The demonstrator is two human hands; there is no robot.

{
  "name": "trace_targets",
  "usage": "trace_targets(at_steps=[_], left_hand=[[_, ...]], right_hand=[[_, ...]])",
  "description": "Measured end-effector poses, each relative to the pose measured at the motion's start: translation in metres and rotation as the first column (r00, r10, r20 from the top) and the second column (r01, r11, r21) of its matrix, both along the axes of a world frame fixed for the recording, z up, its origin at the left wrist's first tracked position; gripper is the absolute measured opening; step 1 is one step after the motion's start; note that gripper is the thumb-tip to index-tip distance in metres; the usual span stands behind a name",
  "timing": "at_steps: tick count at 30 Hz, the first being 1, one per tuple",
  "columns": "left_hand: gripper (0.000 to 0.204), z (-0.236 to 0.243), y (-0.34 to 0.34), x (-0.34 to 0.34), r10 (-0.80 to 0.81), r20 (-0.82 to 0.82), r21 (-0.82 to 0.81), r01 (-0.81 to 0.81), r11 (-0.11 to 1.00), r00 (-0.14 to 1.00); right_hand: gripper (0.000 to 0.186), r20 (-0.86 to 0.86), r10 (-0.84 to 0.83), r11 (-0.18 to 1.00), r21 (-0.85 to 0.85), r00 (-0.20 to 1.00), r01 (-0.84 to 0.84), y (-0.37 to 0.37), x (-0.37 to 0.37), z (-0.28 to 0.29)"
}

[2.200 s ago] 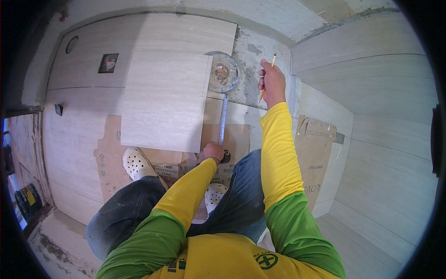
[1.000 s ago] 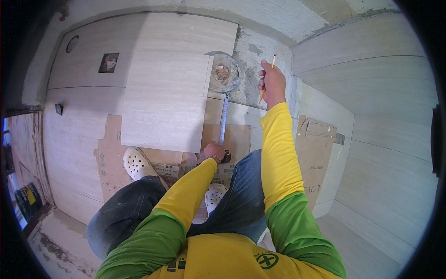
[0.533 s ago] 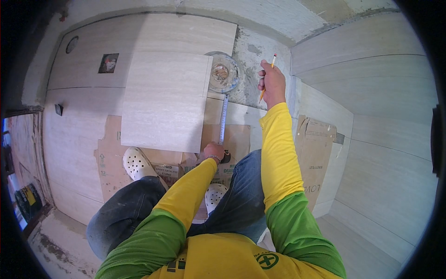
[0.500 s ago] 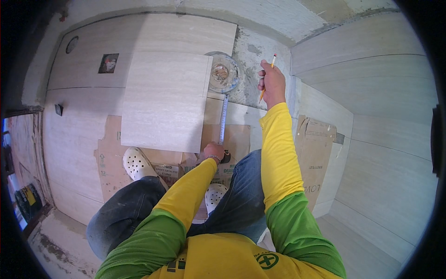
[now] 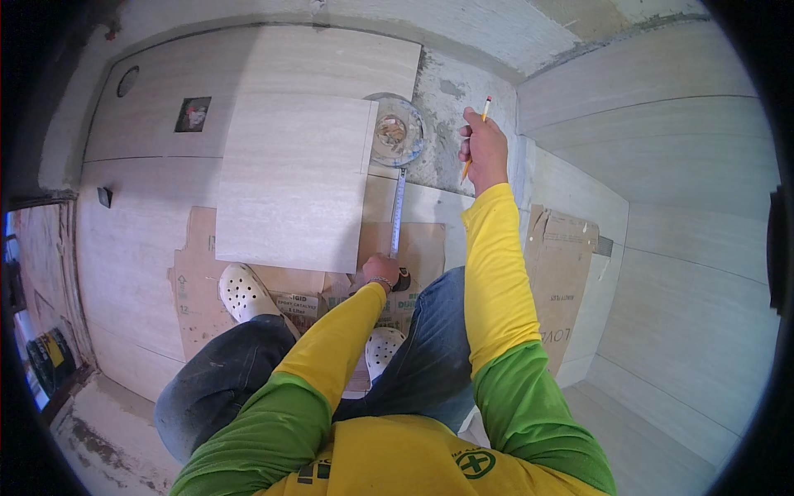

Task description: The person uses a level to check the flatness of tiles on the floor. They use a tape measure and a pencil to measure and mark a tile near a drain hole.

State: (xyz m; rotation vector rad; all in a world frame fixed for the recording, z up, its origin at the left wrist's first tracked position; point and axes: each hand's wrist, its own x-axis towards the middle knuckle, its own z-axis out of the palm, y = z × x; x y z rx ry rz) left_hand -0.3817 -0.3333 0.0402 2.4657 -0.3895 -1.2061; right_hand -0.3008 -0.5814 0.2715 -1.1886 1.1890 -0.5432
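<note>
Tape measure point(image 5: 398, 211) runs as a thin pale strip up the centre of the frame, stretched flat along the floor from the left hand point(image 5: 381, 270) to the round drain opening point(image 5: 397, 132) above. That left hand is closed over the dark tape case, low at centre, pressed down on the flattened cardboard point(image 5: 422, 244). Upper right of centre, the right hand point(image 5: 484, 149) is raised and curled around a yellow pencil point(image 5: 477, 136), tip end pointing up, just beside the bare grey patch of mortar point(image 5: 451, 99). To the left of the tape lies a loose pale tile point(image 5: 294, 182), its right edge close alongside the strip. Below it, a white perforated clog point(image 5: 241, 291) rests on the cardboard, with a second clog point(image 5: 382, 347) lower at centre. More cardboard point(image 5: 562, 273) leans at the right by the tiled wall.
</note>
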Motion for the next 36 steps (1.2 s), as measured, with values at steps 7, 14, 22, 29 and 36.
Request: trace_targets(at_steps=[7,14,22,29,36], left_hand=[[0.029,-0.0057,0.0005,-0.0021,0.006,0.026,-0.003,-0.006,1.0,1.0],[0.028,-0.0052,-0.0001,-0.0021,0.063,0.01,0.001,-0.063,0.998,0.998],[0.027,-0.0041,-0.0017,-0.0023,0.05,0.011,0.01,-0.05,0.999,0.999],[0.03,-0.0101,0.0009,-0.0032,0.001,0.024,-0.026,-0.001,1.0,1.0],[0.03,-0.0082,0.0015,-0.0021,0.029,0.0,-0.005,-0.029,1.0,1.0]], right_hand=[[0.025,-0.006,0.001,1.0,0.002,1.0,-0.001,0.0009,0.0015,0.0001],[0.025,0.011,0.008,1.0,0.003,1.0,-0.008,0.0016,0.0007,0.0014],[0.026,0.01,0.005,1.0,-0.008,1.0,-0.005,0.0002,-0.0006,0.0004],[0.026,0.001,0.009,1.0,-0.013,1.0,-0.009,0.0008,0.0004,0.0],[0.027,-0.019,0.012,1.0,-0.006,1.0,-0.012,0.0039,0.0045,0.0001]])
